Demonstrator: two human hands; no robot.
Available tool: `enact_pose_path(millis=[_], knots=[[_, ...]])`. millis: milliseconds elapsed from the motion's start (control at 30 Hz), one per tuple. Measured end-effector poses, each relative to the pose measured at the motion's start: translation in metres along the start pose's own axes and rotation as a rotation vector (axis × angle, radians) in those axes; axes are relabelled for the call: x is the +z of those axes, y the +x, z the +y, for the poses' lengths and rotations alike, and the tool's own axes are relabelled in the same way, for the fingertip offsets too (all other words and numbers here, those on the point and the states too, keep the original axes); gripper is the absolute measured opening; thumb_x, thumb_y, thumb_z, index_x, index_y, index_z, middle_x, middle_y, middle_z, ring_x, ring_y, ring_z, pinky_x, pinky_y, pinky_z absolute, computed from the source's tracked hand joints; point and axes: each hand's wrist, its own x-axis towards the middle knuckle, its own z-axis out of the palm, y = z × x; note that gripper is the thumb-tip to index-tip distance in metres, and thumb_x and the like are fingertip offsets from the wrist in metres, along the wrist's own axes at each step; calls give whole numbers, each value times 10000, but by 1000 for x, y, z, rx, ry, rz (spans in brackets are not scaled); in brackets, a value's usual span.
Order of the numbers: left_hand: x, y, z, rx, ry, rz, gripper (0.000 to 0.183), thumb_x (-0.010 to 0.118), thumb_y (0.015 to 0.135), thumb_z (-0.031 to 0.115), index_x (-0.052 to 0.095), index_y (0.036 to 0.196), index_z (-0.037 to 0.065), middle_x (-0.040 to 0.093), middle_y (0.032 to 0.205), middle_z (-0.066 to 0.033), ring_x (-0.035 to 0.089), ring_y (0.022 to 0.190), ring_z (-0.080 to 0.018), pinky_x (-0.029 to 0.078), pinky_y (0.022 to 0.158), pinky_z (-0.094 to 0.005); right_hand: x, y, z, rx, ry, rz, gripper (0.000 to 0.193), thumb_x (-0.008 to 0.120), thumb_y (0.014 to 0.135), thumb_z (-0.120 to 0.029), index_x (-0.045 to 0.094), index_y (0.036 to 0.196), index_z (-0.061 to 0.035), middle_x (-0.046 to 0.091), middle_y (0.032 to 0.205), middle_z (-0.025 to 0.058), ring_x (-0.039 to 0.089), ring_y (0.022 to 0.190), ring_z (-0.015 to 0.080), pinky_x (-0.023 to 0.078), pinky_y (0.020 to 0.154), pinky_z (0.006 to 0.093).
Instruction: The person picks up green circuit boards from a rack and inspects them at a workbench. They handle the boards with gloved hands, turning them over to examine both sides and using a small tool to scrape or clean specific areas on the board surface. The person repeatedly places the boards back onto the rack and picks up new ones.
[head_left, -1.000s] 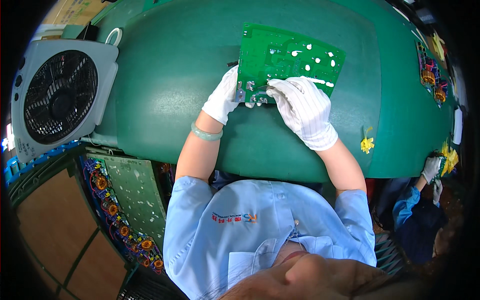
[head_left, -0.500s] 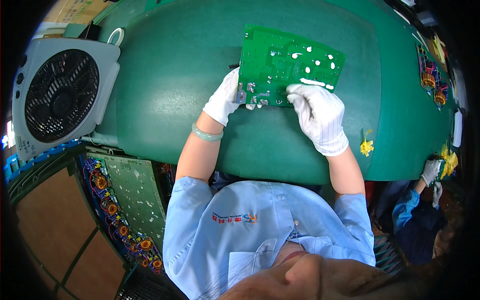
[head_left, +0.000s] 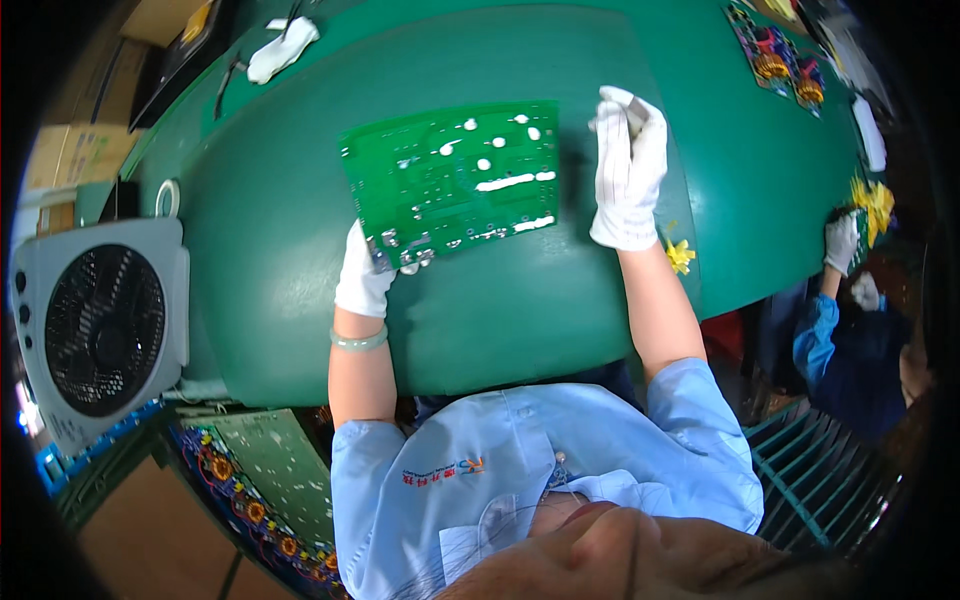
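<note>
A green circuit board [head_left: 440, 180] is held up over the green table, its solder side showing, with white blobs and strips on its right half. My left hand [head_left: 365, 275], in a white glove, grips the board at its near left corner; some fingers are hidden beneath it. To the right of the board, apart from it, my right hand [head_left: 628, 170] is raised in a white glove. Its fingertips are pinched together, and a small greyish bit shows between them that I cannot make out. A yellow tangle of strips [head_left: 680, 256] lies on the table beside my right wrist.
A grey box fan [head_left: 110, 320] stands at the left. At the far left lie a white cloth or glove [head_left: 283, 50] and a dark tool [head_left: 226, 85]. Boards with copper coils [head_left: 775, 65] sit far right. A co-worker's gloved hand [head_left: 843, 242] is at the right edge.
My right hand has left the board's near edge and risen to its right, uncovering a white strip there. The board has tilted slightly in my left hand. The whole view has shifted.
</note>
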Motion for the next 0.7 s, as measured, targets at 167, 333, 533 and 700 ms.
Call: enact_pose_path(millis=[167,333,533,700], knots=[[-7,4,2,-82,-40,25,477,409,977,406,559,1158,-9,661,883,-203,610,536,-295,385,345,-309,-8,12,41,186,-75,-236,237,598,958,-102,637,1180,-29,700,955,71,627,769,88,521,694,253],[-12,2,2,-53,9,45,477,392,985,403,562,1158,-8,659,872,-194,595,520,-277,382,344,-303,-17,22,39,-232,-312,-301,234,672,921,-198,688,1106,-56,690,943,87,660,800,234,527,711,296],[-9,-2,2,20,48,32,472,394,995,408,560,1181,7,668,891,-177,606,531,-252,400,347,-295,-40,37,33,-58,-293,-425,269,634,941,-265,691,1094,-51,681,943,122,645,830,267,512,784,342],[-7,-2,0,58,98,133,463,396,1000,409,560,1188,18,676,916,-169,622,544,-254,420,346,-297,-52,48,13,352,-278,-803,290,623,936,-292,698,1069,-44,670,829,74,609,752,178,486,728,304]])
